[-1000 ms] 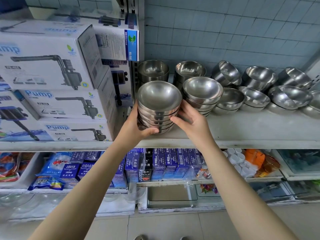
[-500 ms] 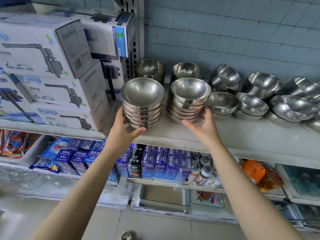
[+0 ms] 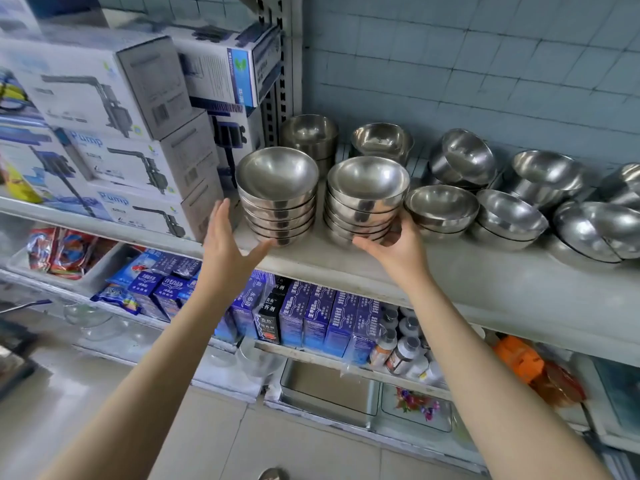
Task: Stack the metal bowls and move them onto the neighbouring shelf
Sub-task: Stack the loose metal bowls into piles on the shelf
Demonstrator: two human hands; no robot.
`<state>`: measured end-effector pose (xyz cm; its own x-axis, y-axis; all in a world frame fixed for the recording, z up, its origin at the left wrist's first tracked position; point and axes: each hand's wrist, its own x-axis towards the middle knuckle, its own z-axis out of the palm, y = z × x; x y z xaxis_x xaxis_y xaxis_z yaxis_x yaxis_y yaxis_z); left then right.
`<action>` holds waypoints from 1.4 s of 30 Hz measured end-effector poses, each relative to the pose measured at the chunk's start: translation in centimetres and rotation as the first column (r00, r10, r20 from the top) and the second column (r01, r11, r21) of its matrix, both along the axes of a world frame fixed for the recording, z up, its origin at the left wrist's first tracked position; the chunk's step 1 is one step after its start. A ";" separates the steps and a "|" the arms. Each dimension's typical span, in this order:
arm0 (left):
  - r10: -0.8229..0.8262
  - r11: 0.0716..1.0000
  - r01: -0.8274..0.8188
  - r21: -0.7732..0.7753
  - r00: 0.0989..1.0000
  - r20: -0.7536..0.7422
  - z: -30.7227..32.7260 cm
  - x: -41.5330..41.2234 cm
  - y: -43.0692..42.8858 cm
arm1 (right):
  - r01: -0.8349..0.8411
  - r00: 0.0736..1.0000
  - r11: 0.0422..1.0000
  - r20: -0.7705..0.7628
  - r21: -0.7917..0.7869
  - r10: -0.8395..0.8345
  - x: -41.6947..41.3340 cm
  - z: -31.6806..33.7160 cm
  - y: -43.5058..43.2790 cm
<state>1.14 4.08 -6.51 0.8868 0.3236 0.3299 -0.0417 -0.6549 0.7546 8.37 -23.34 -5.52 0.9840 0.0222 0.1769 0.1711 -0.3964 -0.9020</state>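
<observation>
Two stacks of several shiny metal bowls stand side by side on the white shelf (image 3: 485,282). The left stack (image 3: 277,199) sits near the shelf's left end, next to the pump boxes. My left hand (image 3: 225,247) is just left of it with fingers straight and spread, and its thumb tip reaches the stack's base. My right hand (image 3: 398,247) curls round the lowest bowls of the right stack (image 3: 367,202), thumb in front and fingers on the right side.
White pump boxes (image 3: 138,161) are piled on the neighbouring shelf at left. Behind and to the right lie more metal bowls (image 3: 443,209), some in pairs and tilted. A metal upright (image 3: 277,109) divides the two shelves. Blue packets (image 3: 311,320) and bottles fill the shelf below.
The left stack has come down onto the shelf and my left hand has let go and opened. My right hand left that stack and now curls round the right stack's base.
</observation>
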 end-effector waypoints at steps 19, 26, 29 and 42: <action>-0.681 0.413 0.557 0.721 0.714 -0.161 9.9 6.3 -5.2 | -0.041 0.995 0.986 -0.084 0.165 0.055 -2.8 -1.6 1.5; -0.699 0.275 0.569 0.775 0.672 -0.246 9.8 6.7 -4.8 | 0.051 0.998 0.987 -0.045 0.151 -0.044 -3.1 -1.9 2.5; -0.696 0.269 0.515 0.814 0.688 -0.205 9.2 6.7 -4.8 | 0.056 0.997 0.989 -0.053 0.136 -0.049 -3.1 -1.8 2.6; -0.681 0.332 0.470 0.818 0.719 -0.137 9.8 6.1 -5.0 | 0.047 0.995 0.989 -0.099 0.137 -0.034 -3.0 -1.2 2.1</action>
<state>7.21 -0.89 3.28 0.6214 -0.7118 0.3274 -0.7238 -0.6816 -0.1080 5.38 -21.29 -6.73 0.9961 -0.0362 0.0803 0.0675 -0.2706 -0.9603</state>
